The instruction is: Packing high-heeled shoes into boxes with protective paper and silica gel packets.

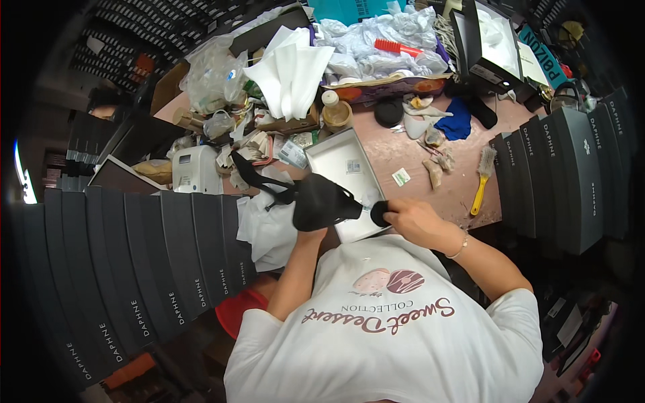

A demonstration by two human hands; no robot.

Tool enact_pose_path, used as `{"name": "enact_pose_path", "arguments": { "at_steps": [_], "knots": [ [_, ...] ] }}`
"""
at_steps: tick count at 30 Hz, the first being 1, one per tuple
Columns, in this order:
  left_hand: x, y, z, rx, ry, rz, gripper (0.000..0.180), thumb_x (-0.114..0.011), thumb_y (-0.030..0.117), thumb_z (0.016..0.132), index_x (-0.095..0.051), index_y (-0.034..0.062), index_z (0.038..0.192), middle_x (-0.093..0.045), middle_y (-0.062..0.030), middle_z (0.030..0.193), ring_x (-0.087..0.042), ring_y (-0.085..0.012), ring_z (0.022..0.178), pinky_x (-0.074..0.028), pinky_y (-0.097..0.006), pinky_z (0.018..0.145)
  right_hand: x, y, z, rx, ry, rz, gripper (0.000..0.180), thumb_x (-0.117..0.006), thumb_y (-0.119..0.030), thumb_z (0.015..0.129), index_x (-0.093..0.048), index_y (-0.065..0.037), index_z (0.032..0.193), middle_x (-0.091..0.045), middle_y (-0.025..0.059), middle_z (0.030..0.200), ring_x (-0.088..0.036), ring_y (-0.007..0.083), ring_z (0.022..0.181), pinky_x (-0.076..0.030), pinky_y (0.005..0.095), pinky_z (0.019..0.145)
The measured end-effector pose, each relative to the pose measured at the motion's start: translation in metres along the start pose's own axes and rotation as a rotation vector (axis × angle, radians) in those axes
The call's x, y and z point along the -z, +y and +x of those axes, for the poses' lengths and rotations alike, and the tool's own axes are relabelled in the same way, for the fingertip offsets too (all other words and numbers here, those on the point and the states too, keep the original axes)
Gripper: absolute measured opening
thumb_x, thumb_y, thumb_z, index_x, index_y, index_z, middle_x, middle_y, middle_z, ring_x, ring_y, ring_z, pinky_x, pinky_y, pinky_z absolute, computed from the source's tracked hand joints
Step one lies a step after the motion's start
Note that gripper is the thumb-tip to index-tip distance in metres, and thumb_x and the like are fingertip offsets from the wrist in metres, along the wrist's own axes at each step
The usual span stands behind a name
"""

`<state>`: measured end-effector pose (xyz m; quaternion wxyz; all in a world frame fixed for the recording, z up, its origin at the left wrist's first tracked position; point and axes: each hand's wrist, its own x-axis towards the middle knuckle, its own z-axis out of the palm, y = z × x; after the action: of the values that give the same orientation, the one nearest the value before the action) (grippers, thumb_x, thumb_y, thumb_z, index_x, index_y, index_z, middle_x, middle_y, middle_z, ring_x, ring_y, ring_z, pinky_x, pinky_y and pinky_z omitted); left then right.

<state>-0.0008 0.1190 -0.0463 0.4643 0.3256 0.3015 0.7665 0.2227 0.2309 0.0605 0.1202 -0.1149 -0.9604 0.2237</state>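
Note:
My left hand [313,236] grips a black high-heeled shoe [322,201] from below, and the shoe hides most of its fingers. The thin heel and a strap-like part stretch to the upper left; I cannot tell whether a second shoe is there. In my right hand [418,221], the closed fingers hold a small round black pad [379,213], just right of the shoe's end. Beneath and behind the shoe lies an open box part with a white inside [338,153] and a small printed label.
Dark grey shoe boxes line up at left [141,255] and right [571,168]. A yellow-handled brush [480,191] lies on the pink table [403,151]. Behind are a jar [336,114], white sheets [289,70], a blue cloth [455,119] and a red comb-like brush [396,47] on crumpled paper.

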Motion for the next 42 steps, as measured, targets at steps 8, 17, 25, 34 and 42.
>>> {"name": "enact_pose_path", "arguments": {
  "at_steps": [8, 17, 25, 34, 42],
  "knots": [
    [-0.033, 0.017, 0.013, 0.3, 0.258, 0.116, 0.032, -0.042, 0.023, 0.096, -0.058, -0.0032, 0.104, -0.064, -0.0142, 0.095, -0.062, -0.0219, 0.088, -0.049, -0.033, 0.085, -0.024, 0.002, 0.017, 0.029, 0.025, 0.051, 0.015, -0.057, -0.01, 0.073, -0.065, -0.006, 0.086, -0.054, 0.0058, 0.084, -0.052, 0.0222, 0.084, -0.045, 0.0338, 0.072],
    [-0.055, 0.03, 0.021, 0.147, 0.349, 0.773, 0.037, -0.033, 0.025, 0.098, -0.058, -0.0031, 0.099, -0.061, -0.0131, 0.102, -0.059, -0.0212, 0.093, -0.046, -0.031, 0.089, -0.076, -0.013, 0.068, -0.102, 0.264, 0.424, 0.021, -0.062, -0.018, 0.072, -0.059, -0.004, 0.088, -0.059, 0.0152, 0.081, -0.061, 0.0317, 0.074, -0.049, 0.0377, 0.063],
    [-0.018, 0.028, 0.032, 0.263, 0.385, -0.276, 0.05, -0.032, 0.04, 0.097, -0.06, -0.0008, 0.093, -0.064, -0.017, 0.087, -0.063, -0.03, 0.083, -0.051, -0.041, 0.083, -0.018, -0.001, 0.045, -0.064, -0.417, 1.54, 0.017, -0.061, -0.015, 0.088, -0.058, 0.001, 0.084, -0.051, -0.0047, 0.08, -0.043, 0.0055, 0.077, -0.038, 0.0218, 0.072],
    [-0.025, 0.0, -0.001, 0.672, 0.485, -0.907, 0.03, -0.054, 0.029, 0.085, -0.062, 0.0027, 0.097, -0.064, -0.0135, 0.097, -0.059, -0.0287, 0.096, -0.046, -0.043, 0.093, 0.028, 0.002, 0.015, -0.304, 0.286, 0.744, 0.031, -0.062, -0.009, 0.083, -0.06, 0.001, 0.112, -0.058, 0.0117, 0.089, -0.056, 0.022, 0.079, -0.044, 0.0288, 0.071],
    [-0.091, -0.005, -0.011, 0.862, 0.687, -0.586, 0.046, -0.038, 0.042, 0.094, -0.043, 0.0111, 0.127, -0.049, -0.0141, 0.125, -0.047, -0.0297, 0.117, -0.032, -0.05, 0.103, -0.048, -0.028, 0.105, 0.117, 0.339, 0.216, 0.023, -0.056, -0.007, 0.076, -0.059, -0.001, 0.098, -0.054, 0.0107, 0.084, -0.056, 0.0275, 0.076, -0.049, 0.0358, 0.064]
  ]
}}
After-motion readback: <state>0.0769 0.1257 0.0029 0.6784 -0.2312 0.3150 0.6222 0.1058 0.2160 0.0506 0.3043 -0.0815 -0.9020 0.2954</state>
